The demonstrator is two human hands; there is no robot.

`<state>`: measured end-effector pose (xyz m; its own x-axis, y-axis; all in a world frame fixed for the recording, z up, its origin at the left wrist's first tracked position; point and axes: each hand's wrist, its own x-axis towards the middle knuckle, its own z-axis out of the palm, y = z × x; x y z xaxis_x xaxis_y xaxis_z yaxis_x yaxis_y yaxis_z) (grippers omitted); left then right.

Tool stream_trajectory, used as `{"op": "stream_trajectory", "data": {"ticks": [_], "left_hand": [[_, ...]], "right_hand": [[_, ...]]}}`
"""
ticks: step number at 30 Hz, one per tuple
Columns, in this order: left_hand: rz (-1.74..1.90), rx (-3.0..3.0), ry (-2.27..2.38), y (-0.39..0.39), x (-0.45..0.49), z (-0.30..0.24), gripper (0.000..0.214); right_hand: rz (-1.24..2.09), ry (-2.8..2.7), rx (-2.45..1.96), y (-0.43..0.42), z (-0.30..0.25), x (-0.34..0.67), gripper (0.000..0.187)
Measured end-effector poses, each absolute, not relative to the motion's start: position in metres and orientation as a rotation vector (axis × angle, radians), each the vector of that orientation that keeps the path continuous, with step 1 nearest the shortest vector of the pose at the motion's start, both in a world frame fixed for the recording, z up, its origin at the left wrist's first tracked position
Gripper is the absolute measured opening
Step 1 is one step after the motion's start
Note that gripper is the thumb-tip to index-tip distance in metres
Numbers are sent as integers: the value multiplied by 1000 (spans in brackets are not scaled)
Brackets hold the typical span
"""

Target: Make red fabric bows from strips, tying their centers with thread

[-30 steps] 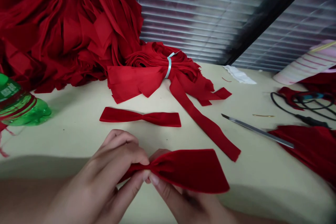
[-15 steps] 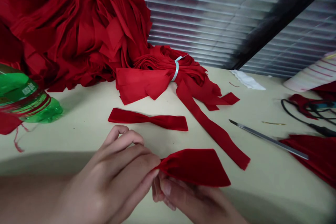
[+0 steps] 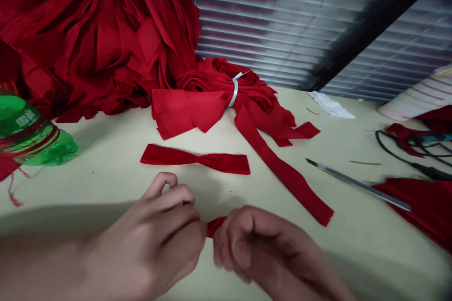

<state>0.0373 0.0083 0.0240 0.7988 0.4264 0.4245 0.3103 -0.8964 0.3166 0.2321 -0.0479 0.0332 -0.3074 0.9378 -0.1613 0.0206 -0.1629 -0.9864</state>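
Between my two hands a small part of a red fabric strip shows; the rest is hidden by the fingers. My left hand is closed, pinching the strip at its left end, with the upper fingers curled. Fingers bent over the strip's other side, my right hand is closed on it and slightly blurred. Just beyond the hands lies a red bow-shaped strip, narrowed at its middle, flat on the table.
A tied bundle of red strips has one long tail reaching toward me. Behind it rises a large red fabric pile. A green bottle wound with thread lies left; a slim pointed blade tool and black cable lie right.
My right hand has turned and moved up over the strip, covering the wide flared end that showed before. My left hand keeps its pinch. The view has shifted slightly.
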Motion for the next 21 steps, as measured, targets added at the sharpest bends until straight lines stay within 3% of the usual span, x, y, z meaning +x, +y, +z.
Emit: {"op": "stream_trajectory", "data": {"ticks": [5,8,14,17,21], "left_hand": [[449,2030,872,7,42,26,7],[276,1716,908,4,42,24,10],[324,1831,923,-2,42,21,6],[347,1881,902,-4,41,19,9],[410,1983,855,-9,38,12,14]], "right_hand": [[300,-2011,-1151,-46,39,238,13],[-105,-2274,-1037,-47,39,235,20],[-205,-2115,-906,-42,22,230,41],[88,-2304,-1038,-42,26,234,40],[482,-2490,-1214,-43,37,239,24]]}}
